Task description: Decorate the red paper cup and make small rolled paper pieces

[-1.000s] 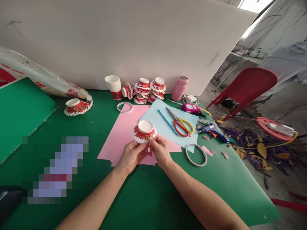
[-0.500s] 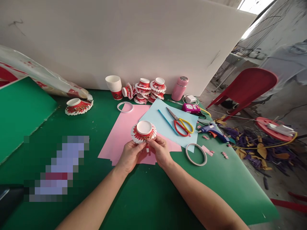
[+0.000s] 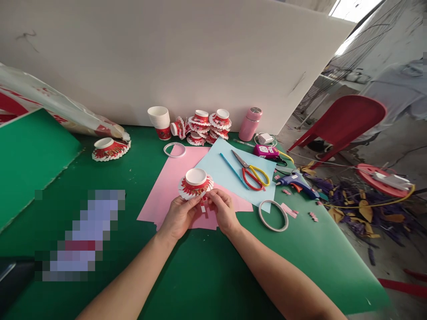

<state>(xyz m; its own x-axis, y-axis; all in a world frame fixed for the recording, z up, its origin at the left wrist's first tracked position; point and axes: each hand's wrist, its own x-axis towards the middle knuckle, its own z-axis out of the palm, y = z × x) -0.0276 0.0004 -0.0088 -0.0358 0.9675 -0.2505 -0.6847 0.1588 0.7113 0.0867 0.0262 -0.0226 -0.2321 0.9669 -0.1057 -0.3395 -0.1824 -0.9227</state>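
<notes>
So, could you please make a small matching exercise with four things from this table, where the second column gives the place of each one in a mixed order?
Things:
1. scissors
2. glue gun
3. pink bottle
4. fringed paper cup

Places:
a. upright by the white board
b. held in both hands
c. on the light blue paper
d. on the green table, right of the blue paper

Pairs: 1-c, 2-d, 3-a, 4-b

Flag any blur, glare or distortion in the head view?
Head view: daylight blows out the top-right corner; wide-angle bends the white board edge; a pixelated block masks the green table; both hands and the fringed cup stay sharp.
</notes>
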